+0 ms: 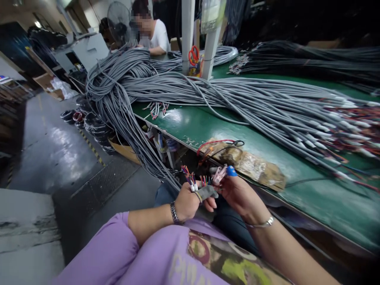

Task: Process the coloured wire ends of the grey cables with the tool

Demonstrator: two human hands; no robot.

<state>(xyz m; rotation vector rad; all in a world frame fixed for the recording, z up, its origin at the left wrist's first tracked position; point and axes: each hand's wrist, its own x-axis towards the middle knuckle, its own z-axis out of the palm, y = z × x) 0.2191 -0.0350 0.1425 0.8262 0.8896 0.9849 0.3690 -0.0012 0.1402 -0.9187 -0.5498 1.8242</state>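
My left hand (188,202), with a grey cover on its thumb and a metal watch band at the wrist, is closed around the ends of several grey cables (160,164). Fanned-out thin coloured wires (205,181) stick up from white cable ends (194,187) above its fingers. Close beside it, my right hand (237,194) is closed, the thumb wearing a blue cover (231,171). Pinkish-white pieces (219,175) show at its fingertips; whether these are finger wraps or something held, I cannot tell.
A green table (184,120) bears a large bundle of grey cables (178,89). Taped cardboard (258,170) and red and black leads (218,142) lie near its edge. Orange-handled scissors (194,54) stand by a white post (187,35). A person (158,35) sits beyond. Cable coils (96,124) are on the floor.
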